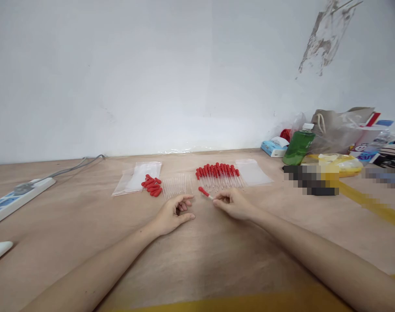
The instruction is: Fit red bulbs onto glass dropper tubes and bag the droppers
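Observation:
Between thumb and fingertips, my right hand (231, 203) pinches a dropper (204, 191) with a red rubber bulb, the bulb pointing up and left. My left hand (176, 213) holds nothing; its fingers are curved with the thumb apart. Beyond the left hand lie a row of clear glass tubes (175, 185) and a small heap of loose red rubber bulbs (152, 185). Past the right hand rests a row of droppers with red bulbs (218, 171), bulbs toward the wall.
Clear plastic bags lie at the left (137, 177) and right (253, 172). A white power strip (25, 197) sits far left. At the right stand a tissue pack (273, 148), a green bottle (299, 145) and plastic bags. Yellow tape (369, 203) crosses the table.

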`<state>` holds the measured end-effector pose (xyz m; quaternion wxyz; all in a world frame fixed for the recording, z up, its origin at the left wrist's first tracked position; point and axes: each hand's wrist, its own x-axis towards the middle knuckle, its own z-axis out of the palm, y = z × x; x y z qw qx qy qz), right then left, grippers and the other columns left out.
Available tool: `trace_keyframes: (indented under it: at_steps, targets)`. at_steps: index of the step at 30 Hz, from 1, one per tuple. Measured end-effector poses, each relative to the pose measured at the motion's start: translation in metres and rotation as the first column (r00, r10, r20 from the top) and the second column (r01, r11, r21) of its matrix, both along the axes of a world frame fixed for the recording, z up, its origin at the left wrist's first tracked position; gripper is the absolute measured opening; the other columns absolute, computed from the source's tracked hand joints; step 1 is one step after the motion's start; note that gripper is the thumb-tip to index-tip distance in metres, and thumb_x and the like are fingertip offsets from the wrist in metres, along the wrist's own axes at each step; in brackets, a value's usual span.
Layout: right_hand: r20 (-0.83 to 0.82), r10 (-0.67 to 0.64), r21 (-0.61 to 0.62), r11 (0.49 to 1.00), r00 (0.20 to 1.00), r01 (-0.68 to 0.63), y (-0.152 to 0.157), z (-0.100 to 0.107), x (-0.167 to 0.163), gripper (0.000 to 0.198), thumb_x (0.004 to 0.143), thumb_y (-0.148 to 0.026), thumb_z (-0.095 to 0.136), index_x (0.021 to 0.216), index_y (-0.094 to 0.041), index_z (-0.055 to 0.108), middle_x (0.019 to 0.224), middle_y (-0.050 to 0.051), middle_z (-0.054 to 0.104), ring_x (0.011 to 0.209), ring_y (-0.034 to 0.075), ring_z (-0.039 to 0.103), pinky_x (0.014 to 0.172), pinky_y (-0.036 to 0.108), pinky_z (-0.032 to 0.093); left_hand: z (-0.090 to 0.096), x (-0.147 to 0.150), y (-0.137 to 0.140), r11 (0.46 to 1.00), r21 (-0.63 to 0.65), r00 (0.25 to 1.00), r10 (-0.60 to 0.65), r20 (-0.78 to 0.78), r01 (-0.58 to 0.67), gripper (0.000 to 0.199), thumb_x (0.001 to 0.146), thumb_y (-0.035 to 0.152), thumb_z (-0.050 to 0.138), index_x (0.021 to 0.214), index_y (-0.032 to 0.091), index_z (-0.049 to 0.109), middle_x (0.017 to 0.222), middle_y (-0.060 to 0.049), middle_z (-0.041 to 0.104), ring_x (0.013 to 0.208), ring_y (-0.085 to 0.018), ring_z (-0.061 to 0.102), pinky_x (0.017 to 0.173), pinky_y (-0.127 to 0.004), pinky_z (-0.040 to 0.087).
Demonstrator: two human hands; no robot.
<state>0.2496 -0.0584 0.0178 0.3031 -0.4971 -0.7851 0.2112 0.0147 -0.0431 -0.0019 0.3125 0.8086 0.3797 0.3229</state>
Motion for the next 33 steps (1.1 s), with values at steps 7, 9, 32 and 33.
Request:
trace_keyframes:
  at_steps: [7, 9, 32, 33]
  targets:
    - [0.059, -0.465, 0.011, 0.885, 0.884, 0.465, 0.059, 0.014, 0.004, 0.022, 0.071, -0.034, 0.052, 0.06, -0.019, 0.064, 0.064, 0.001, 0.064, 0.066, 0.014, 0.057, 0.06, 0.023, 0.039, 0.003, 0.001, -0.002, 0.999, 0.034, 0.99, 0.011, -0.141, -0.006, 0.03, 0.072, 0.034, 0.061, 0.097, 0.018, 0.062, 0.086, -0.005, 0.059, 0.076, -0.014, 0.051, 0.064, -0.025, 0.043]
    - [0.081, -0.533, 0.029, 0.846, 0.842, 0.532, 0.073, 0.015, -0.001, 0.024, 0.071, -0.036, 0.051, 0.058, -0.019, 0.063, 0.067, 0.002, 0.064, 0.07, 0.017, 0.058, 0.064, 0.026, 0.038, 0.004, 0.001, -0.003, 0.999, 0.033, 0.99, 0.007, -0.143, -0.002, 0.029, 0.072, 0.034, 0.061, 0.096, 0.018, 0.062, 0.087, -0.005, 0.059, 0.076, -0.014, 0.052, 0.065, -0.025, 0.043]
    - [0.348, -0.41, 0.142, 0.912, 0.843, 0.385, 0.072, 0.008, -0.086, 0.024, 0.076, -0.034, 0.049, 0.073, -0.018, 0.066, 0.08, 0.009, 0.067, 0.082, 0.022, 0.058, 0.078, 0.037, 0.027, 0.021, -0.071, 0.036, 0.575, 0.78, 0.81, 0.564, -0.16, -0.247, 0.019, 0.08, 0.03, 0.05, 0.08, 0.02, 0.066, 0.078, -0.005, 0.06, 0.078, -0.019, 0.051, 0.074, -0.033, 0.038]
    - [0.358, -0.416, 0.12, 0.908, 0.836, 0.401, 0.074, 0.008, -0.089, 0.023, 0.075, -0.034, 0.051, 0.076, -0.017, 0.066, 0.081, 0.011, 0.066, 0.082, 0.023, 0.059, 0.078, 0.037, 0.028, 0.02, -0.079, 0.041, 0.575, 0.774, 0.798, 0.581, -0.161, -0.263, 0.02, 0.08, 0.031, 0.05, 0.083, 0.02, 0.066, 0.08, -0.005, 0.059, 0.078, -0.019, 0.051, 0.074, -0.032, 0.039]
